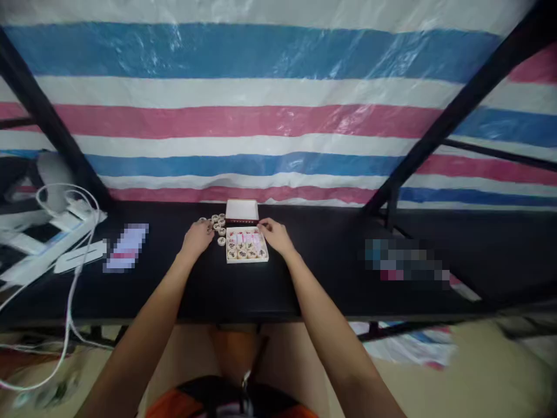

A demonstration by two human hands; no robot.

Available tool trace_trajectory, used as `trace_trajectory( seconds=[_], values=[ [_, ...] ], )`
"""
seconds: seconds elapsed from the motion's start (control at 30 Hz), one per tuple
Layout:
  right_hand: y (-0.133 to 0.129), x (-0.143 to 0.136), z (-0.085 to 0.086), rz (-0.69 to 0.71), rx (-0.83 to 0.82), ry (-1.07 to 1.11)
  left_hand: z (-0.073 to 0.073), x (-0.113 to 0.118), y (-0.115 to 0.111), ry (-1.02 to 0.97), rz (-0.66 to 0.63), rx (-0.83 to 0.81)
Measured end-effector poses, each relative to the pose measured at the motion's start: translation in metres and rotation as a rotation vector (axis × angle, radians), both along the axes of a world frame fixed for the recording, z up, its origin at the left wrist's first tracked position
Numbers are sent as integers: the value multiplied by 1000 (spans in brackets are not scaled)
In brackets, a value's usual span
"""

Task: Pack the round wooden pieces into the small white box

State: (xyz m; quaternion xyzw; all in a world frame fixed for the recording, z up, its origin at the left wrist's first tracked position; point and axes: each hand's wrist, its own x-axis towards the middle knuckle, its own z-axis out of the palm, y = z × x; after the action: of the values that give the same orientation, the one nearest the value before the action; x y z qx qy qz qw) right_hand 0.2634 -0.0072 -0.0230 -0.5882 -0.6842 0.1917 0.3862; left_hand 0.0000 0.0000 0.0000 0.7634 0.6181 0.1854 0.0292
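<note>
My left hand [199, 238] is curled at the left over a loose group of round xiangqi pieces [216, 227]. Its fingertips close around one piece, partly hidden by the fingers. In front of me lies a shallow white box [247, 260] holding rows of pieces with dark characters. Something clear with pink markings [246, 238] covers part of its contents. My right hand [276, 236] is at the box's far right corner, thumb and fingers closed on the edge there. Directly behind stands the other box half [242, 209], white inside with a dark red front side.
A pixelated phone-like object [126, 248] lies left on the black table [243, 296], near white devices and looped cables [78, 255]. Another blurred-out item [404, 261] is at right. Black frame posts [418, 151] slant up before a striped plastic sheet [243, 122].
</note>
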Motion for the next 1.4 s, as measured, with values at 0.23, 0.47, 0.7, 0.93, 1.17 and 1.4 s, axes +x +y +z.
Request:
trace_trajectory(
  seconds=[0.23, 0.47, 0.7, 0.93, 1.17, 1.4],
  values=[
    [-3, -2, -4, 40, -16, -44, 5, 6, -8, -227, -154, 6],
    [-1, -2, -4, 37, -18, -29, 12, 40, -31, -442, -487, 18],
    [0, -1, -3, 60, -24, -10, 15, 79, -29, -390, -625, -39],
    [1, 3, -4, 81, -28, 22, 14, 107, -19, -140, -735, -88],
    [0, 1, -1, 84, -13, 15, 17, 92, -25, -171, -723, -117],
    [0, 1, -1, 73, -33, 21, 21, 81, -26, -146, -617, -143]
  ],
)
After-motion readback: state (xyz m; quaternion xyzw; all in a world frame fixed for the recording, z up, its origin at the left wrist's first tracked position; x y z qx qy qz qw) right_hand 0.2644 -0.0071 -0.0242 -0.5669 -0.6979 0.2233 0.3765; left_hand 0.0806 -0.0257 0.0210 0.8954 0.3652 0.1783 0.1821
